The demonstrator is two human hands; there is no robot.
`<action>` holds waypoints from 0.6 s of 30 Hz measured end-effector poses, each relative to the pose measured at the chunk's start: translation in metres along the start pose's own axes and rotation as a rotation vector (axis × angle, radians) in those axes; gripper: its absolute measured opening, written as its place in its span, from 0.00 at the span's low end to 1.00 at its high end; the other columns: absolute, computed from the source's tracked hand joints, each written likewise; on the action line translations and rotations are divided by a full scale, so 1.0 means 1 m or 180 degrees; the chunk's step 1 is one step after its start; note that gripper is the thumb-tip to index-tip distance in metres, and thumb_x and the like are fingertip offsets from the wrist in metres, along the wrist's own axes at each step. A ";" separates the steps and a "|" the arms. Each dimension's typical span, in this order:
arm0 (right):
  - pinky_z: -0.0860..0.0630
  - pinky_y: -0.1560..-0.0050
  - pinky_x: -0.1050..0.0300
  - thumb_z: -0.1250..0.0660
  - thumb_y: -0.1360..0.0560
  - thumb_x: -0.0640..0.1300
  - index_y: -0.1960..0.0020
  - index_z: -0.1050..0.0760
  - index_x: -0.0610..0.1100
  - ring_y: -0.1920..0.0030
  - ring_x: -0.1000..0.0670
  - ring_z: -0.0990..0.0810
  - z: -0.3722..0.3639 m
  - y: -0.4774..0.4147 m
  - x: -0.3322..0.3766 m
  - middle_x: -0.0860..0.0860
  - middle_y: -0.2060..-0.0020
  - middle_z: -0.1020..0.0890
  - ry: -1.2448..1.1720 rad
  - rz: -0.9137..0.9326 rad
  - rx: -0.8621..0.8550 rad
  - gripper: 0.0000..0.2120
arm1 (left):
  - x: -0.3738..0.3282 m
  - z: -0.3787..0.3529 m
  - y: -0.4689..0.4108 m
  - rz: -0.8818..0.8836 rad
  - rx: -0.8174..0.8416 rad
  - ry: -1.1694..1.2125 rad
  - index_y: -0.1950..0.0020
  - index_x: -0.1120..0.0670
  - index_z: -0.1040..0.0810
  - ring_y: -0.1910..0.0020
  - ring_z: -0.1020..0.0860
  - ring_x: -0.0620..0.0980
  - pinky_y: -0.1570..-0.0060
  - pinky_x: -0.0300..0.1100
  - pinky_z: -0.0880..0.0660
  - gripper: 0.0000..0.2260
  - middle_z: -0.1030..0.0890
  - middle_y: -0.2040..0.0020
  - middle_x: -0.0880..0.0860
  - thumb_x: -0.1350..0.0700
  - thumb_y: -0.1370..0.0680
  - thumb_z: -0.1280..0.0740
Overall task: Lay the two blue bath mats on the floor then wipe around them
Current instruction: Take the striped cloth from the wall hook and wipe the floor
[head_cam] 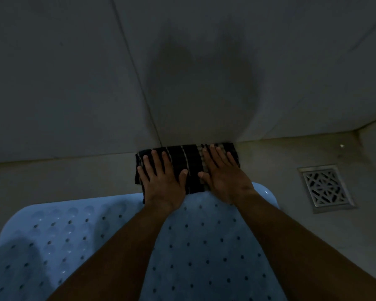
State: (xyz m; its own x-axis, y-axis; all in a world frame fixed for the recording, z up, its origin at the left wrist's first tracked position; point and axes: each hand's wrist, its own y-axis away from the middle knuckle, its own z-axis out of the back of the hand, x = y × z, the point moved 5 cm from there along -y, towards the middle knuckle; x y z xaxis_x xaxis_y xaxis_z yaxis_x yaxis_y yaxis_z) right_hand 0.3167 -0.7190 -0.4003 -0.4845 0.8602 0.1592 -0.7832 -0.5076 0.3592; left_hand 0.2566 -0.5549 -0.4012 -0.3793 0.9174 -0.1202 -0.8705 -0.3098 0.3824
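My left hand (162, 183) and right hand (223, 179) lie flat, palms down — fingers spread, arms stretched forward, side by side.

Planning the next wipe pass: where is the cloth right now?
In the head view the dark striped cloth lies flat on the floor at centre, against the wall base just beyond the blue bath mat, under the left hand and right hand.

Under both flat palms, the cloth (188, 168) looks woven and matt, dark with pale stripes. Just nearer than the wrists, the blue bath mat (204, 246) looks like smooth plastic or rubber, perforated and faintly glossy. Right of the hands, the drain grate (326, 187) is brushed metal in matt floor tile (52, 181).
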 end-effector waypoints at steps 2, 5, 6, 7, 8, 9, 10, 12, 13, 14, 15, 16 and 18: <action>0.70 0.26 0.52 0.81 0.32 0.69 0.21 0.68 0.47 0.26 0.52 0.71 -0.002 0.001 0.001 0.48 0.21 0.63 -0.0090 0.0028 -0.0124 0.45 | 0.001 0.001 -0.001 0.0041 0.0061 0.0001 0.20 0.55 0.66 0.23 0.69 0.61 0.25 0.59 0.68 0.37 0.68 0.21 0.58 0.34 0.20 0.61; 0.70 0.26 0.50 0.83 0.31 0.66 0.22 0.68 0.47 0.24 0.49 0.69 -0.004 0.003 0.006 0.46 0.21 0.62 -0.0092 -0.0006 -0.0264 0.43 | 0.002 0.002 -0.001 0.0105 0.0125 0.0024 0.21 0.55 0.67 0.23 0.69 0.61 0.25 0.59 0.67 0.37 0.68 0.20 0.58 0.33 0.21 0.61; 0.70 0.26 0.50 0.81 0.29 0.66 0.23 0.69 0.47 0.23 0.48 0.68 -0.003 0.003 0.006 0.46 0.21 0.62 -0.0096 -0.0024 -0.0270 0.40 | 0.002 0.002 -0.001 0.0100 0.0119 0.0017 0.21 0.55 0.67 0.22 0.68 0.61 0.25 0.59 0.67 0.38 0.67 0.20 0.58 0.33 0.22 0.62; 0.69 0.25 0.49 0.77 0.28 0.65 0.23 0.70 0.47 0.22 0.48 0.67 -0.003 0.004 0.006 0.46 0.21 0.62 -0.0116 -0.0045 -0.0251 0.37 | 0.002 0.002 -0.001 0.0097 0.0100 0.0009 0.21 0.54 0.67 0.22 0.68 0.61 0.25 0.59 0.67 0.38 0.67 0.20 0.58 0.32 0.23 0.65; 0.69 0.25 0.49 0.75 0.27 0.64 0.24 0.70 0.47 0.22 0.47 0.66 -0.001 0.004 0.007 0.46 0.21 0.62 -0.0157 -0.0077 -0.0232 0.36 | 0.002 0.002 -0.001 0.0101 0.0087 0.0003 0.21 0.54 0.67 0.22 0.67 0.61 0.26 0.59 0.67 0.40 0.66 0.20 0.58 0.31 0.25 0.67; 0.69 0.25 0.49 0.73 0.26 0.64 0.23 0.70 0.47 0.21 0.47 0.65 0.000 0.005 0.008 0.46 0.21 0.62 -0.0192 -0.0113 -0.0234 0.36 | 0.003 0.001 -0.001 0.0119 0.0094 0.0002 0.21 0.54 0.67 0.22 0.67 0.61 0.26 0.59 0.67 0.40 0.67 0.20 0.58 0.31 0.26 0.68; 0.69 0.25 0.48 0.72 0.26 0.63 0.22 0.68 0.47 0.21 0.47 0.65 0.001 0.004 0.010 0.45 0.20 0.61 -0.0206 -0.0132 -0.0251 0.36 | 0.004 0.001 -0.003 0.0146 0.0116 0.0004 0.20 0.53 0.67 0.22 0.67 0.61 0.26 0.58 0.67 0.40 0.67 0.20 0.57 0.31 0.26 0.67; 0.69 0.25 0.47 0.70 0.25 0.62 0.21 0.66 0.49 0.21 0.46 0.65 0.002 0.006 0.014 0.45 0.20 0.60 -0.0191 -0.0146 -0.0258 0.36 | 0.004 -0.001 -0.006 0.0174 0.0206 0.0001 0.20 0.54 0.66 0.22 0.67 0.60 0.25 0.59 0.66 0.38 0.67 0.20 0.57 0.32 0.22 0.62; 0.70 0.25 0.47 0.69 0.25 0.62 0.20 0.65 0.49 0.22 0.46 0.66 0.001 0.005 0.012 0.44 0.20 0.61 -0.0178 -0.0141 -0.0263 0.35 | 0.003 -0.001 -0.007 0.0168 0.0220 0.0019 0.20 0.54 0.65 0.22 0.67 0.60 0.25 0.59 0.66 0.37 0.67 0.20 0.57 0.33 0.21 0.59; 0.70 0.25 0.47 0.68 0.24 0.64 0.20 0.65 0.50 0.22 0.47 0.67 0.000 0.004 0.011 0.45 0.20 0.61 -0.0172 -0.0132 -0.0267 0.35 | 0.002 -0.001 -0.008 0.0150 0.0198 0.0039 0.20 0.54 0.65 0.22 0.68 0.60 0.25 0.59 0.67 0.38 0.67 0.20 0.57 0.33 0.21 0.58; 0.69 0.25 0.46 0.66 0.23 0.65 0.20 0.66 0.51 0.22 0.47 0.68 -0.001 0.004 0.010 0.45 0.21 0.62 -0.0166 -0.0128 -0.0274 0.35 | 0.003 -0.001 -0.008 0.0125 0.0144 0.0056 0.20 0.54 0.65 0.22 0.68 0.60 0.26 0.59 0.67 0.38 0.67 0.20 0.57 0.33 0.21 0.58; 0.68 0.24 0.45 0.64 0.23 0.68 0.20 0.66 0.51 0.22 0.47 0.68 -0.003 0.003 0.009 0.45 0.21 0.63 -0.0165 -0.0128 -0.0276 0.37 | 0.004 0.000 -0.007 0.0106 0.0103 0.0067 0.20 0.54 0.65 0.22 0.68 0.60 0.26 0.58 0.67 0.38 0.67 0.20 0.57 0.33 0.21 0.57; 0.66 0.23 0.45 0.61 0.24 0.71 0.20 0.65 0.53 0.22 0.47 0.67 -0.005 0.004 0.009 0.46 0.20 0.62 -0.0200 -0.0134 -0.0313 0.39 | 0.003 -0.001 -0.005 0.0083 0.0107 0.0069 0.20 0.54 0.66 0.22 0.68 0.60 0.26 0.58 0.68 0.38 0.67 0.20 0.58 0.33 0.20 0.57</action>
State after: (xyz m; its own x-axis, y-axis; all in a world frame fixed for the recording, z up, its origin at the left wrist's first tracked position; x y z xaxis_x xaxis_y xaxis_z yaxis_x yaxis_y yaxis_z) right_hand 0.3076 -0.7140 -0.4017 -0.4275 0.8806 0.2043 -0.8382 -0.4708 0.2755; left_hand 0.2601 -0.5509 -0.4042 -0.4087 0.9034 -0.1296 -0.8494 -0.3246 0.4161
